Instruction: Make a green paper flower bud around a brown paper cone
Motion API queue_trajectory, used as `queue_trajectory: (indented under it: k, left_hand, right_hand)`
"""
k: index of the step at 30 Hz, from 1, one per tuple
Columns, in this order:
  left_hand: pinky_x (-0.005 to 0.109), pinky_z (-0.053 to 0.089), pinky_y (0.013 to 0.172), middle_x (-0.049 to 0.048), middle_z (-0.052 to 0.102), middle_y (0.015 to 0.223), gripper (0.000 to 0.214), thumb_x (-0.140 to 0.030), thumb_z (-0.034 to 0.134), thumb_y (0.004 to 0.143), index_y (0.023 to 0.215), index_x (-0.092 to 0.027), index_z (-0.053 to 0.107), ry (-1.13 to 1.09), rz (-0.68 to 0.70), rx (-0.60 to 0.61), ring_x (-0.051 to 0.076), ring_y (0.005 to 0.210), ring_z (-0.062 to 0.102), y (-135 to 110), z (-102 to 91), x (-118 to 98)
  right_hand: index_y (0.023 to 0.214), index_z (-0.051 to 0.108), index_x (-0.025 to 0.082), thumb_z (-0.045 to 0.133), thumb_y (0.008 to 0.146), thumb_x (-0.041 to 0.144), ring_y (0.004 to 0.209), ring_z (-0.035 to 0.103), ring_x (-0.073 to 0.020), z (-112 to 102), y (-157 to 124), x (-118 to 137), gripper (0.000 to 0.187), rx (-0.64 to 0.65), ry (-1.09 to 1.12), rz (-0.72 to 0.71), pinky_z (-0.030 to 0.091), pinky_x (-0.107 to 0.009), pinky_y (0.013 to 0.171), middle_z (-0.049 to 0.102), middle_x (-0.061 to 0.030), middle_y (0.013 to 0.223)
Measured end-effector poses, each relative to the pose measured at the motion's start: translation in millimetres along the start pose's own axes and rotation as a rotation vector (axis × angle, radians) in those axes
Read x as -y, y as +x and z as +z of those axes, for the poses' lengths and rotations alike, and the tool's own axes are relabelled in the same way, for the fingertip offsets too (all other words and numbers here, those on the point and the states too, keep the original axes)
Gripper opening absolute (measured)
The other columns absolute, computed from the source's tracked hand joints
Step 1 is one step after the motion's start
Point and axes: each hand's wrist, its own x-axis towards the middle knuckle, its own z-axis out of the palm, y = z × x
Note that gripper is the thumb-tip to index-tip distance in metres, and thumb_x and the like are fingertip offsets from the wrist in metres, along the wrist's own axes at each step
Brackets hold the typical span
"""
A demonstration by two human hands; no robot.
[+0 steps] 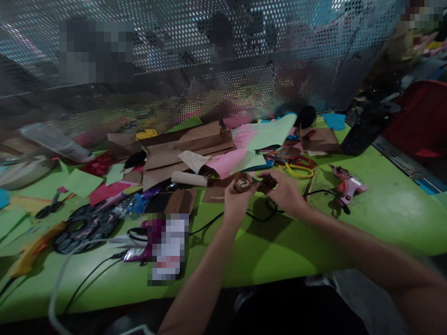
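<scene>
Your L hand (234, 196) has the small brown roll (243, 184) gripped snug, round end up twd you, long axis prob. along your view, w/ your R hand (284, 190) just to its rt, fingertips seemingly pinching a green scrap (258, 179)

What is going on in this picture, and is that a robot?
No robot here! These are a person's own two bare hands. The picture comes from a camera worn on that person's head, looking forward and down, so you see roughly what they see.

On the green table lie lots of things: pink paper, brown paper, a pale tube and, over on the right, a pink glue gun.

The left hand holds a small round brown thing. The right hand is close beside it; what its fingers might be pinching is too small to tell.
</scene>
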Motion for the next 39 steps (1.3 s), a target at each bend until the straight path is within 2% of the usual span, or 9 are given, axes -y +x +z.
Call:
queue_trajectory:
  k: [6,9,14,18,23,27,31,35,39]
  left_hand:
    - [0.026,0.051,0.079,0.0010,0.071,0.081,0.035,-0.027,0.089,0.055,0.081,-0.016,0.067,0.035,0.022,0.028,0.014,0.078,0.065,1,-0.7,3]
    - [0.026,0.051,0.082,0.0031,0.073,0.090,0.040,-0.029,0.087,0.059,0.092,-0.016,0.069,0.099,0.054,0.053,0.015,0.083,0.066,3,-5.1,-2]
    - [0.025,0.049,0.078,0.0027,0.071,0.087,0.038,-0.028,0.086,0.060,0.092,-0.016,0.070,0.246,0.052,0.138,0.015,0.081,0.063,5,-7.2,-5]
    - [0.024,0.050,0.078,0.0018,0.070,0.084,0.039,-0.028,0.088,0.056,0.088,-0.017,0.069,0.198,0.008,0.240,0.015,0.081,0.063,0,-1.8,5]
    - [0.022,0.049,0.069,-0.0018,0.066,0.074,0.035,-0.028,0.088,0.057,0.083,-0.018,0.067,0.166,-0.046,0.332,0.012,0.072,0.059,-5,1.8,8]
    - [0.023,0.050,0.068,-0.0011,0.068,0.075,0.036,-0.029,0.088,0.055,0.082,-0.018,0.066,0.155,-0.086,0.373,0.013,0.072,0.060,-6,3.0,4]
    - [0.022,0.048,0.067,-0.0022,0.065,0.072,0.037,-0.030,0.088,0.055,0.080,-0.018,0.065,0.185,-0.107,0.371,0.013,0.070,0.058,-7,2.6,4]
    - [0.022,0.045,0.068,-0.0034,0.062,0.072,0.031,-0.027,0.086,0.062,0.082,-0.018,0.064,0.237,-0.031,0.366,0.012,0.070,0.054,-5,-0.5,8]
    - [0.022,0.045,0.071,-0.0025,0.064,0.077,0.033,-0.027,0.085,0.065,0.089,-0.018,0.064,0.201,-0.017,0.379,0.012,0.072,0.056,-5,-0.5,9]
  right_hand:
    - [0.093,0.073,0.020,0.070,0.080,0.024,0.066,0.064,-0.0156,2,2,-2,0.014,0.003,0.072,0.035,0.050,-0.027,0.063,0.073,-0.0016,0.078]
    - [0.083,0.071,0.020,0.073,0.078,0.027,0.068,0.064,-0.0163,-7,8,-3,0.009,-0.016,0.076,0.055,0.049,-0.028,0.064,0.072,-0.0013,0.076]
    - [0.084,0.070,0.021,0.086,0.070,0.035,0.070,0.063,-0.0151,-35,20,4,0.025,-0.046,0.443,0.117,0.052,-0.030,0.069,0.070,0.0010,0.077]
    - [0.078,0.068,0.022,0.092,0.062,0.041,0.069,0.063,-0.0146,-40,21,14,0.035,0.026,0.637,0.165,0.055,-0.030,0.069,0.068,0.0017,0.075]
    - [0.077,0.068,0.021,0.092,0.062,0.046,0.069,0.063,-0.0153,-32,18,12,0.037,0.122,0.637,0.166,0.055,-0.032,0.069,0.068,0.0009,0.074]
    - [0.080,0.070,0.020,0.091,0.064,0.045,0.064,0.059,-0.0135,-32,16,8,0.037,0.132,0.565,0.161,0.051,-0.029,0.064,0.067,0.0018,0.072]
    - [0.080,0.068,0.020,0.091,0.064,0.048,0.068,0.061,-0.0154,-31,15,9,0.039,0.141,0.559,0.198,0.053,-0.031,0.067,0.067,0.0013,0.073]
    - [0.079,0.066,0.021,0.091,0.064,0.044,0.072,0.063,-0.0158,-26,14,12,0.037,0.086,0.607,0.221,0.055,-0.033,0.072,0.067,0.0013,0.076]
    - [0.078,0.064,0.023,0.091,0.062,0.046,0.073,0.064,-0.0168,-22,14,14,0.039,0.027,0.624,0.232,0.056,-0.034,0.074,0.067,0.0012,0.077]
